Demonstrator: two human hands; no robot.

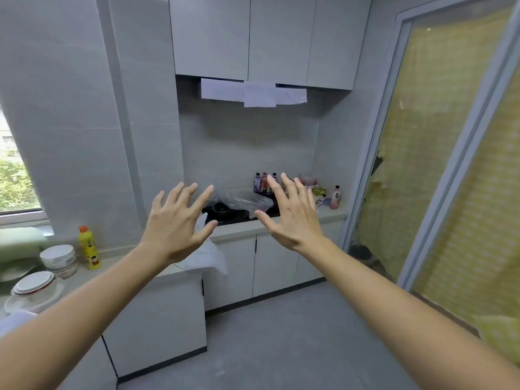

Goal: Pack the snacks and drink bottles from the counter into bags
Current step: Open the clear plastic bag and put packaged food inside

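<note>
Grey everywhere: pale grey tiles, grey cupboards point(277, 38), grey floor, that's the kitchen from my head cam.
Left hand point(176, 225): up in the air in front of me, fingers spread wide, holding nothing.
Right hand point(292, 213): same deal, fingers fanned out, nothing in it, and from here it partly covers the bottles at the back.
Drink bottles point(261, 182): a little row standing upright at the far end of the counter point(242, 228) against the wall, well away from my hands.
Lone bottle point(336, 197): pinkish one standing by itself near the right end of the counter.
Snacks point(319, 192): some shiny packets between the row and the lone bottle, too small to tell what they are.
Clear bag point(247, 202): crumpled plastic lying over the black stove point(225, 213).
White bag point(205, 254): draped over the counter corner just below my left hand.
Left side: yellow bottle point(89, 247) with an orange cap beside stacked bowls point(59, 260).
</note>
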